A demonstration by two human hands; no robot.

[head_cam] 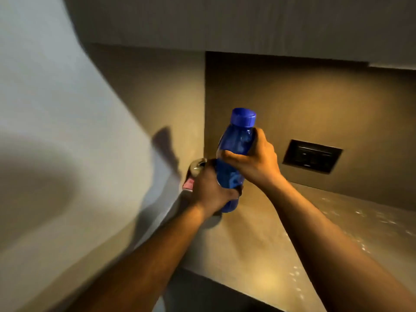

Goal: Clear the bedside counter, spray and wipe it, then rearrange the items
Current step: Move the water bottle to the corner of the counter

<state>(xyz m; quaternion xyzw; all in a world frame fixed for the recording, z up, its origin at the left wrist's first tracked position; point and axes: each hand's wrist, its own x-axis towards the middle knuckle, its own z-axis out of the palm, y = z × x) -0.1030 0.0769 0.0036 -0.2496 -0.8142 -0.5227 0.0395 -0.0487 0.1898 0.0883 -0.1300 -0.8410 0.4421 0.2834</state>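
Blue translucent plastic fills both grips: the right hand [252, 158] wraps the upper body of a tall, round-shouldered blue plastic bottle with a ribbed screw cap [234, 158], and the left hand [209, 190] curls round its lower half. The left hand also seems to pin a blurred metallic-and-pink object [194, 174] behind it; what that is I cannot tell. The bottle hangs tilted just above the left edge of the smooth tan bedside counter [258, 244], whose right part glints with scattered droplets. Smooth plastic could slide in a crowded left grip, so the bottle or the extra object may drop. A set-down on the wet patches could skid. A dark rectangular switch plate [313, 156] sits in the matte brown wall panel beyond.
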